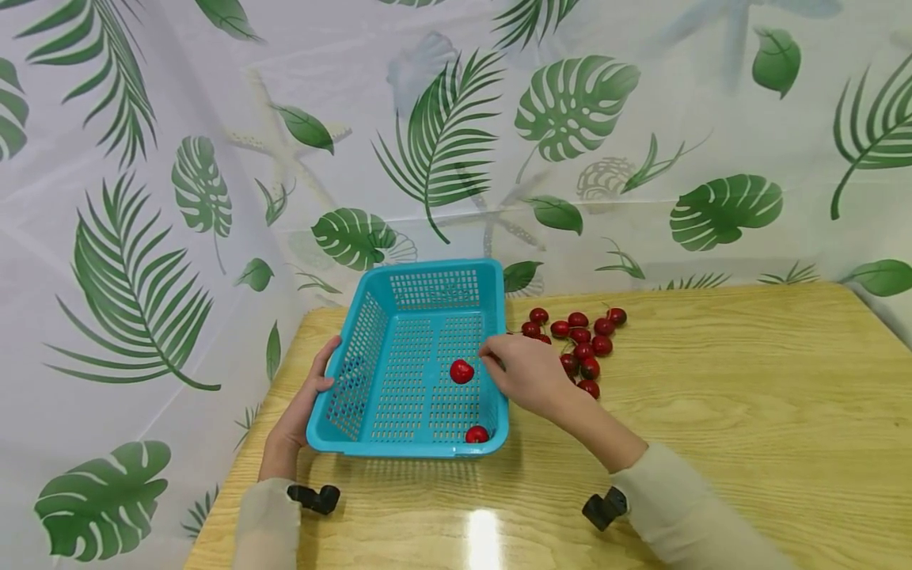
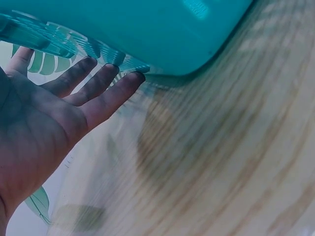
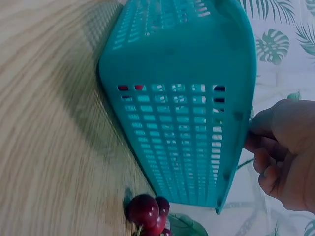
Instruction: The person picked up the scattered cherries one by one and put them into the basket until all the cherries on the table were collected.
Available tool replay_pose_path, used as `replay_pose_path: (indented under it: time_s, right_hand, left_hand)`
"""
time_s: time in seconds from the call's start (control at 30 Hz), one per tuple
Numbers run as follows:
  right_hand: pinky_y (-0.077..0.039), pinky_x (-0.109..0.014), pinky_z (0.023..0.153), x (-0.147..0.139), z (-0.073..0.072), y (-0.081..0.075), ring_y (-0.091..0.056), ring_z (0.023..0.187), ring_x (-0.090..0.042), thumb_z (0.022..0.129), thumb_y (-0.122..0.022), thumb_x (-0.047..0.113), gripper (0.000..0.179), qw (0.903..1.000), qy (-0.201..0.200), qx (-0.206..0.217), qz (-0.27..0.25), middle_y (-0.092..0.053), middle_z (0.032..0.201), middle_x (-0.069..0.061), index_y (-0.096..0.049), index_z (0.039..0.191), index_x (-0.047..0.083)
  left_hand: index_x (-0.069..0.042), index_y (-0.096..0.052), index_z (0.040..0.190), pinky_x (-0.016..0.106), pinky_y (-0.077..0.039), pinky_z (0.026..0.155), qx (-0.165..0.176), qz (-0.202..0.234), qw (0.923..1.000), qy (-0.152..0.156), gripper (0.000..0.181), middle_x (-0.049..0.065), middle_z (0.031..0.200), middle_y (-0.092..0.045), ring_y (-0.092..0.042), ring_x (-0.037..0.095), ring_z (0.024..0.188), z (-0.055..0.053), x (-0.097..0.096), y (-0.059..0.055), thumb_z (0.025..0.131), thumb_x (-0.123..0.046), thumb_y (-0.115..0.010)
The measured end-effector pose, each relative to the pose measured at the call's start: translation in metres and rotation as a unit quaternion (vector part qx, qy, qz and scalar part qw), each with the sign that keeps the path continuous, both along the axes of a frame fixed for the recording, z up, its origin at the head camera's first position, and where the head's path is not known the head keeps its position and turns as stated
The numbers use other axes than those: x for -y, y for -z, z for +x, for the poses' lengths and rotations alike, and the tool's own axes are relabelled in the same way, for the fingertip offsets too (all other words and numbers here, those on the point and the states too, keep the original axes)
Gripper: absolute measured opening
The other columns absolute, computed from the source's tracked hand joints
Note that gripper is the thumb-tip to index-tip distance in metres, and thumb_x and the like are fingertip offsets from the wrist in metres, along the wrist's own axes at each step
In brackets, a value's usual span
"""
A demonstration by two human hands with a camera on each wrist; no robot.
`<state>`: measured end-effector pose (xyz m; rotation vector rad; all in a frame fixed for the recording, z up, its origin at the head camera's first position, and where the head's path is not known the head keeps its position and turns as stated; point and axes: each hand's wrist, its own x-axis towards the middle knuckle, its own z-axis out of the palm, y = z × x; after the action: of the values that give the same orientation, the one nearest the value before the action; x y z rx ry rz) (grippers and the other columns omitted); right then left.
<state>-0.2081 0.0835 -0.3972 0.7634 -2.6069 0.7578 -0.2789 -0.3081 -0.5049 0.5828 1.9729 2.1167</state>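
A blue perforated basket [image 1: 413, 396] stands on the wooden table. My left hand [image 1: 306, 396] rests against its left side; in the left wrist view its fingers [image 2: 106, 96] reach out nearly straight to the basket's wall. Over the right rim, my right hand [image 1: 527, 368] has curled fingers, with thumb and forefinger close together. Just beyond their tips is a red cherry [image 1: 461, 372]; whether a stem joins it to the fingers is unclear. Another cherry [image 1: 476, 435] lies in the near right corner. In the right wrist view the basket's rim partly hides the fingertips of my right hand [image 3: 285, 152].
Several dark red cherries [image 1: 602, 345], some with stems, lie loose on the table [image 1: 748, 412] right of the basket. Behind and to the left hangs a white leaf-patterned cloth [image 1: 285, 214].
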Motion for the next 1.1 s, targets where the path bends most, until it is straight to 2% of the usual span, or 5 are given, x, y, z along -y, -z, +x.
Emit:
replay_pose_path:
  time_s: [0.2, 0.63, 0.73, 0.93, 1.1]
  right_hand:
    - [-0.045, -0.026, 0.055, 0.024, 0.002, 0.002, -0.059, 0.076, -0.018, 0.093, -0.066, 0.011, 0.009, 0.9988, -0.015, -0.015, 0.045, -0.073, 0.087, 0.000, -0.075, 0.091, 0.013]
    - [-0.026, -0.026, 0.048, 0.054, -0.007, 0.009, -0.030, 0.054, -0.011, 0.093, -0.057, 0.004, 0.042, 0.9849, -0.045, 0.093, 0.139, -0.031, 0.055, 0.006, -0.039, 0.058, 0.019]
    - [-0.027, -0.027, 0.048, 0.055, -0.007, 0.009, -0.028, 0.054, -0.011, 0.089, -0.057, 0.000, 0.043, 0.9797, -0.041, 0.105, 0.166, -0.029, 0.055, 0.006, -0.035, 0.057, 0.019]
    - [-0.040, -0.030, 0.050, 0.059, -0.009, 0.011, -0.033, 0.055, -0.012, 0.083, -0.061, -0.002, 0.040, 0.9637, -0.025, 0.109, 0.243, -0.035, 0.056, 0.006, -0.038, 0.058, 0.019]
    - [-0.048, -0.033, 0.054, 0.060, -0.009, 0.012, -0.037, 0.056, -0.012, 0.083, -0.063, -0.001, 0.037, 0.9548, -0.019, 0.110, 0.275, -0.042, 0.058, 0.005, -0.043, 0.059, 0.018]
  left_hand:
    - [-0.024, -0.005, 0.161, 0.042, -0.037, 0.103, 0.101, -0.033, 0.9928, -0.056, 0.082, 0.022, 0.164, -0.003, -0.019, 0.047, 0.143, 0.037, -0.027, -0.047, 0.087, -0.015, -0.039]
    - [-0.029, -0.005, 0.161, 0.041, -0.039, 0.102, 0.104, -0.028, 0.9929, -0.051, 0.080, 0.020, 0.164, -0.005, -0.020, 0.046, 0.143, 0.039, -0.029, -0.047, 0.089, -0.016, -0.038]
    - [-0.031, -0.011, 0.160, 0.046, -0.036, 0.104, 0.057, -0.017, 0.9980, -0.020, 0.090, 0.019, 0.164, -0.005, -0.021, 0.045, 0.143, 0.021, -0.012, -0.022, 0.084, -0.034, -0.058]
    - [-0.024, -0.024, 0.159, 0.031, -0.035, 0.103, -0.117, 0.049, 0.9898, 0.065, 0.080, -0.005, 0.164, -0.016, -0.031, 0.017, 0.140, -0.076, 0.059, 0.102, 0.087, -0.013, -0.054]
    - [-0.024, -0.021, 0.160, 0.033, -0.035, 0.106, -0.115, 0.044, 0.9901, 0.067, 0.081, -0.003, 0.164, -0.016, -0.032, 0.019, 0.141, -0.089, 0.072, 0.121, 0.086, -0.004, -0.047]
